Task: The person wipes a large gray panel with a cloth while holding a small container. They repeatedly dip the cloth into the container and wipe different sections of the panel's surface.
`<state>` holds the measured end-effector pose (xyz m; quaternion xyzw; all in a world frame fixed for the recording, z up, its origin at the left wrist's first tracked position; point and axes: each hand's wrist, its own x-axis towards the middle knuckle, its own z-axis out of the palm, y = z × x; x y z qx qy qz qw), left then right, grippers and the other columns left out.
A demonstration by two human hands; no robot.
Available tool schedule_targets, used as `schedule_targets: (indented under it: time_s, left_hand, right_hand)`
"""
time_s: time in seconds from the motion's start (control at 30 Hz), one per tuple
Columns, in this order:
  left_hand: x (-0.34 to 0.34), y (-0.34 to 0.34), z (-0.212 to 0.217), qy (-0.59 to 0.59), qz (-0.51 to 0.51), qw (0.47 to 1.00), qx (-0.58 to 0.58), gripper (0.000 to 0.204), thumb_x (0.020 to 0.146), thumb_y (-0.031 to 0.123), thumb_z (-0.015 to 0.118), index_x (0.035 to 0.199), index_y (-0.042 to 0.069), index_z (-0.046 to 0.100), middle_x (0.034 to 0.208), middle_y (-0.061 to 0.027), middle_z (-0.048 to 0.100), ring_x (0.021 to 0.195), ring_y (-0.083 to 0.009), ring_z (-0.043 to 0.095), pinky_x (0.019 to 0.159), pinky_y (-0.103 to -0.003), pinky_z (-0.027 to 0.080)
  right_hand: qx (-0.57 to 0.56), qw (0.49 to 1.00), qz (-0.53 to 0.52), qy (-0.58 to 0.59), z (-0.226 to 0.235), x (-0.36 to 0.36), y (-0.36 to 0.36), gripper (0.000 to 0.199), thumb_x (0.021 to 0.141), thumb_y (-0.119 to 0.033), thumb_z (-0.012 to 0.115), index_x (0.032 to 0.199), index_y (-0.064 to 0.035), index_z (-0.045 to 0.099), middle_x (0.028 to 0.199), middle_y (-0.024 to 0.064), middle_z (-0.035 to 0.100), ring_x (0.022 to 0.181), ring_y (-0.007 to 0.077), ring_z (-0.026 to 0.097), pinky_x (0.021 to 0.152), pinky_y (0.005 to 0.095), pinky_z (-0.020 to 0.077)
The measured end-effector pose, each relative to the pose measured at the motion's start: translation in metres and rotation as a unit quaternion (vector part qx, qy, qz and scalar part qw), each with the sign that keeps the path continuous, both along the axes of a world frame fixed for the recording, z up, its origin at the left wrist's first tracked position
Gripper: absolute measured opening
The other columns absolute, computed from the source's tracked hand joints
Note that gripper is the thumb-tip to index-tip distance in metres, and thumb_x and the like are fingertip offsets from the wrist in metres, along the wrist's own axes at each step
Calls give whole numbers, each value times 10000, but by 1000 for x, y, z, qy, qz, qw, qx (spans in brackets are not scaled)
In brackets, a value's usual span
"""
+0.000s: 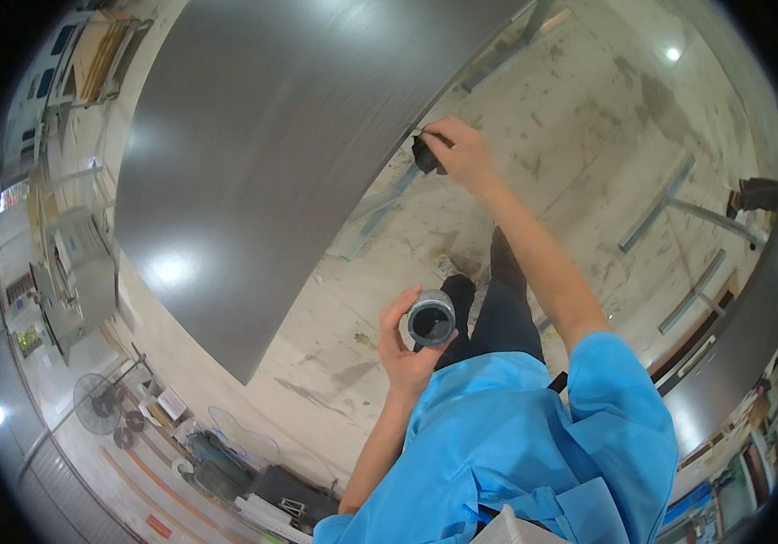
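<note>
My left hand (407,364) is wrapped round a small round open jar (431,297), held in front of my waist. The jar has a grey rim and a dark inside; how full it is I cannot make out. Farther off, my right hand (463,156) pinches a crumpled black cloth (424,156) at the edge of a large dark grey wood-grain panel (289,136). Part of the cloth hangs below the fingers. Whether it touches the panel's edge is hard to tell.
Metal stand legs (380,213) show under the panel. More metal stands (661,204) are on the stained floor at right, beside another dark panel (724,372). A fan (97,403) and clutter occupy the lower left. Another person's dark shoe (735,203) shows at far right.
</note>
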<state>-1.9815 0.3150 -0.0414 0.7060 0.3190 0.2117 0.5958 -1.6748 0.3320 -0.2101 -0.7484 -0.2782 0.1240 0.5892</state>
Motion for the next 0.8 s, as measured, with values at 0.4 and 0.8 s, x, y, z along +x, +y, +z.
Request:
schedule_targets:
  time_s: [0.4, 0.8]
  left_hand:
    - [108, -47, 2, -9, 2, 999, -43, 861, 744, 21, 997, 1476, 74, 548, 1555, -204, 584, 1429, -299, 585, 1209, -446, 466]
    - [132, -56, 8, 22, 13, 1000, -17, 874, 739, 7, 996, 1485, 75, 545, 1563, -198, 580, 1448, -308, 575, 1230, -450, 448]
  right_hand:
    - [10, 999, 31, -32, 16, 23, -18, 84, 948, -135, 790, 1019, -90, 793, 980, 97, 763, 859, 314, 738, 751, 385, 585]
    - [7, 1000, 22, -14, 11, 33, -12, 78, 934, -130, 790, 976, -72, 758, 959, 115, 733, 877, 345, 726, 748, 421, 567]
